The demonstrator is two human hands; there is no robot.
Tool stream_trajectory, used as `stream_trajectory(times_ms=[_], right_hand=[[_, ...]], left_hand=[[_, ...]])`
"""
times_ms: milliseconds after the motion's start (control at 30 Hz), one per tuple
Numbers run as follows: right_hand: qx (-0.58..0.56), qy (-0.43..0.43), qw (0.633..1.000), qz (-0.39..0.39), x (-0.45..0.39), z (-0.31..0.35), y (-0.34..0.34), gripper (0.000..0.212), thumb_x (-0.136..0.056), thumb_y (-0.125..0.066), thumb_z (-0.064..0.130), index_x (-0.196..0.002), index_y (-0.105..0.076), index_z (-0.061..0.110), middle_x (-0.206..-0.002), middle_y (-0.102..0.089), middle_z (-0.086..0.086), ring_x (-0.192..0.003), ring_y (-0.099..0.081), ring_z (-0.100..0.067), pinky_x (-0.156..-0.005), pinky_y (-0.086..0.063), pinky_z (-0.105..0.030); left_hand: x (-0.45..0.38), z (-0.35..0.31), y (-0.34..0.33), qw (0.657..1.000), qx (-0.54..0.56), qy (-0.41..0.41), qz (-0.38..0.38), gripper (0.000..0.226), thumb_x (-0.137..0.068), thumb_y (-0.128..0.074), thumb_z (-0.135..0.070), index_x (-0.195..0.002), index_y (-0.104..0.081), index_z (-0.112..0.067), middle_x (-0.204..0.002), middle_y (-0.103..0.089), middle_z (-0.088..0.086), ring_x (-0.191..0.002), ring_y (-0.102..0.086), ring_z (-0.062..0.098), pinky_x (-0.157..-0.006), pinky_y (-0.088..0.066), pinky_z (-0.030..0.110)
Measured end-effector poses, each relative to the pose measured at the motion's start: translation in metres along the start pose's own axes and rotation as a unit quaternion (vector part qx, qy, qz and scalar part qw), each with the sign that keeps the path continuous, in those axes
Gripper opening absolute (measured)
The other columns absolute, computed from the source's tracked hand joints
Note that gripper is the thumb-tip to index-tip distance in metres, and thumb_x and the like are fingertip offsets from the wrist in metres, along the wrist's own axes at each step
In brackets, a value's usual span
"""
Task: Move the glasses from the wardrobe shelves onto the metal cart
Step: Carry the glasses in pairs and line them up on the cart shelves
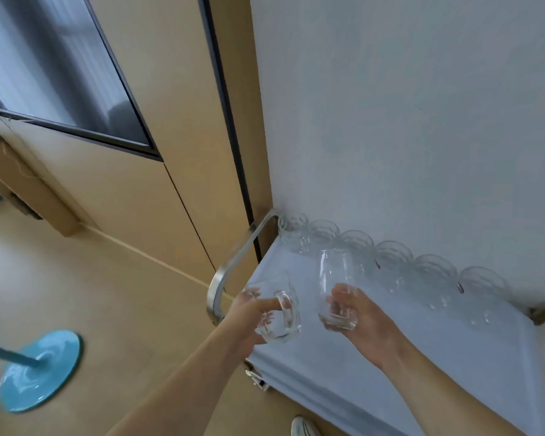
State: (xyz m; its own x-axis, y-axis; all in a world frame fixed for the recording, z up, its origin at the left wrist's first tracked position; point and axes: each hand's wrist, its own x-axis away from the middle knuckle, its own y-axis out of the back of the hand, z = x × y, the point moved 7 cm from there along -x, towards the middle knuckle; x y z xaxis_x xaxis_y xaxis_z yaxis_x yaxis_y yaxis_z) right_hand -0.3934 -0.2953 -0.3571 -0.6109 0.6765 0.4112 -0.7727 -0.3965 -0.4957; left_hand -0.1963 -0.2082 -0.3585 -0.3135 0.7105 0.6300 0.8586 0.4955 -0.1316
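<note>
A metal cart under a pale cloth stands against the white wall, a row of glasses along its far edge, while above it the left hand grips a handled glass mug and the right hand holds a tall glass.

This looks like a hotel or guest room: beige wardrobe panelling with a dark-framed mirror, a pale wall, smooth tan flooring, and a metal service cart draped in cloth, with glasses lined along its far edge.
</note>
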Motion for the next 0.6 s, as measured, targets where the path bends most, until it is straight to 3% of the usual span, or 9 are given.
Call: stream_trajectory(times_ms=[100, 167, 333, 467, 600], right_hand=[[-0.018, -0.02, 0.998, -0.053, -0.034, 0.003, 0.02, 0.079, -0.054, -0.093, 0.026, -0.123, -0.058, 0.015, -0.092, -0.063, -0.007, -0.075, -0.064, -0.019, -0.07, -0.055, -0.037], [-0.021, -0.032, 0.998, -0.05, -0.053, 0.004, 0.028, 0.081, -0.057, -0.093, 0.022, -0.129, -0.055, 0.015, -0.096, -0.063, -0.008, -0.078, -0.062, -0.02, -0.072, -0.054, -0.035], [-0.044, -0.051, 0.995, -0.067, -0.09, 0.0, 0.056, 0.071, -0.067, -0.083, 0.008, -0.131, -0.057, 0.018, -0.116, -0.066, -0.012, -0.098, -0.065, -0.026, -0.09, -0.047, -0.04], [-0.046, -0.074, 0.995, -0.055, -0.114, -0.006, 0.069, 0.073, -0.066, -0.083, 0.005, -0.133, -0.057, 0.02, -0.119, -0.065, -0.012, -0.1, -0.066, -0.024, -0.086, -0.051, -0.034], [-0.067, -0.076, 0.994, -0.047, -0.129, -0.014, 0.075, 0.074, -0.067, -0.081, 0.003, -0.134, -0.056, 0.019, -0.115, -0.064, -0.012, -0.101, -0.064, -0.022, -0.087, -0.048, -0.031]], left_hand=[[-0.029, -0.018, -0.006, 0.999, -0.031, -0.007, -0.031, 0.096, -0.048, -0.099, -0.02, -0.13, -0.048, -0.026, -0.123, -0.058, 0.006, -0.111, -0.058, 0.03, -0.098, -0.048, 0.057], [-0.052, -0.023, -0.009, 0.998, -0.046, 0.005, -0.045, 0.097, -0.051, -0.097, -0.018, -0.132, -0.044, -0.026, -0.126, -0.054, 0.001, -0.116, -0.052, 0.027, -0.104, -0.04, 0.058], [-0.099, -0.028, -0.014, 0.995, -0.073, 0.003, -0.072, 0.092, -0.055, -0.097, -0.014, -0.128, -0.041, -0.022, -0.125, -0.054, -0.001, -0.11, -0.053, 0.016, -0.089, -0.043, 0.039], [-0.126, -0.03, -0.019, 0.989, -0.114, 0.001, -0.092, 0.098, -0.055, -0.098, -0.012, -0.129, -0.036, -0.027, -0.117, -0.051, -0.008, -0.11, -0.051, 0.018, -0.085, -0.042, 0.035], [-0.148, -0.032, -0.02, 0.984, -0.141, 0.007, -0.112, 0.098, -0.058, -0.096, -0.009, -0.133, -0.036, -0.027, -0.12, -0.056, -0.005, -0.104, -0.057, 0.013, -0.066, -0.042, 0.024]])
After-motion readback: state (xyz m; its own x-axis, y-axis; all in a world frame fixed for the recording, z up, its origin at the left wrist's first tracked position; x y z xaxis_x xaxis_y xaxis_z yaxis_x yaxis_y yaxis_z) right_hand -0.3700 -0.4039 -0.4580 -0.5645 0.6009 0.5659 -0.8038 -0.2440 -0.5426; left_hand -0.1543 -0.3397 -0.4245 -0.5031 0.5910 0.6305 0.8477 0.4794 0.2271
